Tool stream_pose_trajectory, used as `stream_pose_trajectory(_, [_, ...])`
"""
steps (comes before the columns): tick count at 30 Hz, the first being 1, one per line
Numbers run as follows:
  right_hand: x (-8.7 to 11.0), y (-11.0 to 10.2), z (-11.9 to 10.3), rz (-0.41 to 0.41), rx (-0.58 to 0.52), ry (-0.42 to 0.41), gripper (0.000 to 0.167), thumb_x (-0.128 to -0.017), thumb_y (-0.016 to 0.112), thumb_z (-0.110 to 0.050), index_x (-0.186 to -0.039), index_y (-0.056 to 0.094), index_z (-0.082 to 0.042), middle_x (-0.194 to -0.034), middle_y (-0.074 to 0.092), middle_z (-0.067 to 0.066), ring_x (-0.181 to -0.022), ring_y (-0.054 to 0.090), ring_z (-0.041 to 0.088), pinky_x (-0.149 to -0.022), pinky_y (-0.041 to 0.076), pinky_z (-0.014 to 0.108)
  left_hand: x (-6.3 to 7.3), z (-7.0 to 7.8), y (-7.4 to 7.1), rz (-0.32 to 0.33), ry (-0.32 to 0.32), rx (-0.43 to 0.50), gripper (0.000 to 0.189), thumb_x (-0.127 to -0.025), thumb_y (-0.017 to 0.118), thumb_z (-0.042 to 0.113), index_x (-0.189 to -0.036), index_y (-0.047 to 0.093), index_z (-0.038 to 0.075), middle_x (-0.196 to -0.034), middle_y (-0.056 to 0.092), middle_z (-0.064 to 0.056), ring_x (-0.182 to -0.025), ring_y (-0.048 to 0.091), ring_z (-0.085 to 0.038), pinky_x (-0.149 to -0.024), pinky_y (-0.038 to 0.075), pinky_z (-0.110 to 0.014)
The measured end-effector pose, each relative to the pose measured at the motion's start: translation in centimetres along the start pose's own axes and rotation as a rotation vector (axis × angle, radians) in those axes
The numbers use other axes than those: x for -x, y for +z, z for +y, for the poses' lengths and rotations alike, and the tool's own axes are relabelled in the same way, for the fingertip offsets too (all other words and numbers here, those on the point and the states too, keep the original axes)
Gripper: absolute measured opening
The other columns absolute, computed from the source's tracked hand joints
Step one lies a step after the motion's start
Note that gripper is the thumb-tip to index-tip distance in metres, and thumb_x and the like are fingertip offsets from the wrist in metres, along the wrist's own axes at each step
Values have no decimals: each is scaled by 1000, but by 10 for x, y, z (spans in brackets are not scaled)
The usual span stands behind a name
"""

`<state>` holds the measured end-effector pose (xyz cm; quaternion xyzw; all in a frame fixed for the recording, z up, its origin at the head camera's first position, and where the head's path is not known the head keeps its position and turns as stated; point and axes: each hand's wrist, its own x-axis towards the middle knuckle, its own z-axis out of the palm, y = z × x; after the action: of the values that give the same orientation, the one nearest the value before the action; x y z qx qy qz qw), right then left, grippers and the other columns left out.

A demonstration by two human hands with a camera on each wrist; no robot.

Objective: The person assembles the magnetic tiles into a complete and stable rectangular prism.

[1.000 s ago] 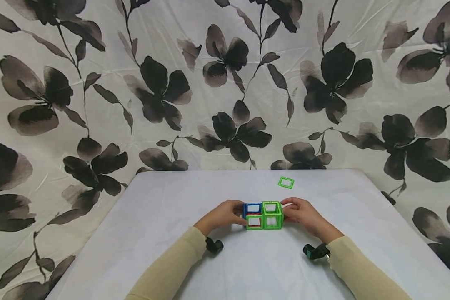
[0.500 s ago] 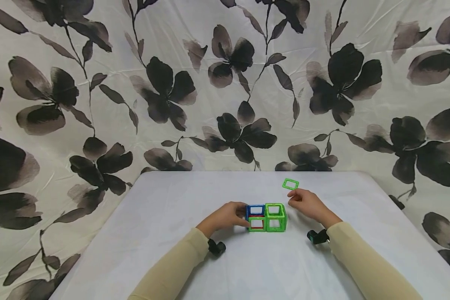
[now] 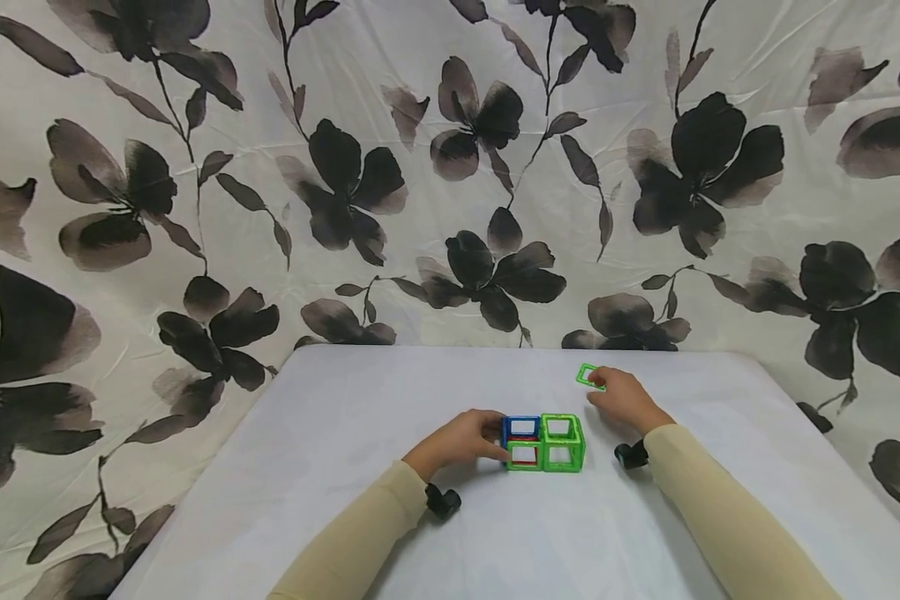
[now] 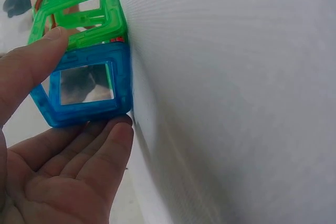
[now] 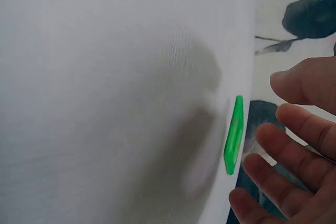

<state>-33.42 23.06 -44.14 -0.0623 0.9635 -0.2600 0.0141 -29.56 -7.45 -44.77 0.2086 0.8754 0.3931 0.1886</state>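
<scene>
In the head view, a block of joined magnetic tiles (image 3: 544,457) stands on the table. Its front and right part are green, with blue at the back left and some red inside. My left hand (image 3: 459,438) holds its left end. The left wrist view shows the thumb (image 4: 39,59) on a green tile and the other fingers beyond the blue tile (image 4: 122,80). Over a loose green magnetic tile (image 3: 582,373) near the far edge hovers my right hand (image 3: 626,398). From the right wrist, the fingers are spread and loosely bent, apart from that flat tile (image 5: 234,136).
A white cloth covers the table (image 3: 390,383). Behind its far edge hangs a floral curtain (image 3: 420,208). Dark wrist cameras (image 3: 444,502) sit at both wrists.
My right hand has left the right side of the tile block and reached away to the loose green tile. The left hand stays at the block. The head view has shifted slightly.
</scene>
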Motion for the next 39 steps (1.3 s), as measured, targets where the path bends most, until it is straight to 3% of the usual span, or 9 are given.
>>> stream_pose_trajectory(20, [-19, 8, 14, -32, 64, 81, 54, -91, 52, -18, -138, 43, 8, -138, 46, 32, -130, 40, 50, -109, 31, 61, 6, 0, 12, -8, -1, -28, 67, -76, 82, 28, -134, 56, 8, -115, 68, 2, -100, 61, -9, -97, 50, -34])
stream_pose_trajectory(28, [-25, 7, 16, -69, 107, 109, 61, -94, 51, -23, -144, 35, 6, -145, 39, 32, -135, 34, 51, -111, 27, 62, 4, 2, 10, 1, -12, -39, 67, -77, 82, 28, -135, 55, 9, -116, 67, 3, -100, 61, -8, -97, 50, -35])
stream_pose_trajectory(39, [-31, 2, 4, -82, 136, 86, 61, -92, 57, -21, -141, 39, 10, -141, 41, 35, -132, 38, 51, -110, 30, 61, 3, -2, 1, 14, -18, -62, 69, -77, 82, 29, -136, 54, 8, -116, 67, 2, -99, 61, -8, -96, 50, -34])
